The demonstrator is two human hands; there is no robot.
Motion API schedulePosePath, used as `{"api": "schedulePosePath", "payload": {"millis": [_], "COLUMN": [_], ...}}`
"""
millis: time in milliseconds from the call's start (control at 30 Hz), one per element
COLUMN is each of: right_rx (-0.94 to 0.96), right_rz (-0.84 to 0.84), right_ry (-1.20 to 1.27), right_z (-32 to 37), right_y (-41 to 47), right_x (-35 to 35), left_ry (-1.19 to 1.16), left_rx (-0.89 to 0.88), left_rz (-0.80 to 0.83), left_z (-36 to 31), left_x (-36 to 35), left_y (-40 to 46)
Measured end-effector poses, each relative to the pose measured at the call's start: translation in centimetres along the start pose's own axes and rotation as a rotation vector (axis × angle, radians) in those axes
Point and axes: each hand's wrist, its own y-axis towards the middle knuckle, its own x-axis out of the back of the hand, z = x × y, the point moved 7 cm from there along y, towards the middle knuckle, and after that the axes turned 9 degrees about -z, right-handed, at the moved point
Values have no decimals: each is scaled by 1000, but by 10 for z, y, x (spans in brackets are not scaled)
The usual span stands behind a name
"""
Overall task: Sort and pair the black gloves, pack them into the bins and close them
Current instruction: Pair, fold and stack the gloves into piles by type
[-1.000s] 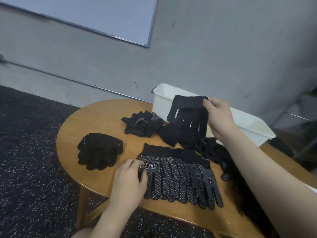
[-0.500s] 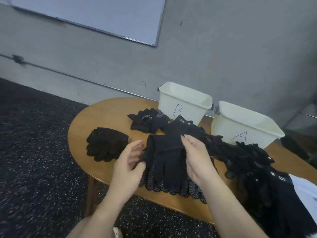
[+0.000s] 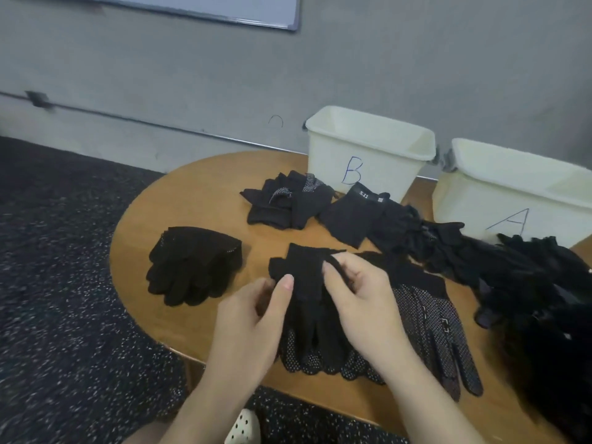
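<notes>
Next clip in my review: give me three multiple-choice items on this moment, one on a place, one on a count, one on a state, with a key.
1. Where is bin B relative to bin A?
A. left
B. right
C. stacked on it

2. How many bins are on the table?
A. one
B. two
C. four

3. What do the left hand and right hand hold?
A. nothing
B. a lid
C. a plain black glove

Key: 1 A, the lettering shows it; 2 B, two are visible; 3 C, fingers of both pinch it.
</notes>
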Motion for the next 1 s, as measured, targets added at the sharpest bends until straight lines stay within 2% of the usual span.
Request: {"api": "schedulePosePath", "payload": {"millis": [133, 267, 333, 433, 500, 533, 667, 733, 800, 900, 933, 1000], "right_rx": [222, 322, 287, 80, 2, -5, 72, 87, 110, 95, 72, 96], "right_rz": [75, 141, 289, 545, 600, 568, 198, 136, 238, 451, 471, 408], "right_ry": [-192, -324, -380, -328, -236, -208, -194, -131, -67, -95, -105, -165], "right_z": [16, 26, 21, 8, 9, 10, 16, 20, 27, 30, 30, 33], "right_y": [-3, -6, -10, -17, -20, -18, -2, 0, -4, -13, -14, -14], "right_x": [-11, -16, -18, -14, -4, 2, 27, 26, 14, -2, -4, -2], "left_ry": [16, 192, 281, 306, 184, 93, -168, -219, -289, -449, -492, -593], "left_rx": [55, -16, -69, -75, -37, -7, 45, 44, 57, 120, 152, 232], "left_rz": [-91, -142, -187, -255, -246, -231, -132, -14, 90, 149, 144, 102], "left_z": [8, 8, 7, 7, 10, 11, 5, 1, -3, -9, -8, -5], "left_x": [10, 24, 30, 42, 45, 45, 39, 29, 18, 8, 7, 9], "left_y": [7, 7, 8, 9, 9, 8, 6, 3, -1, -5, -5, -4]}}
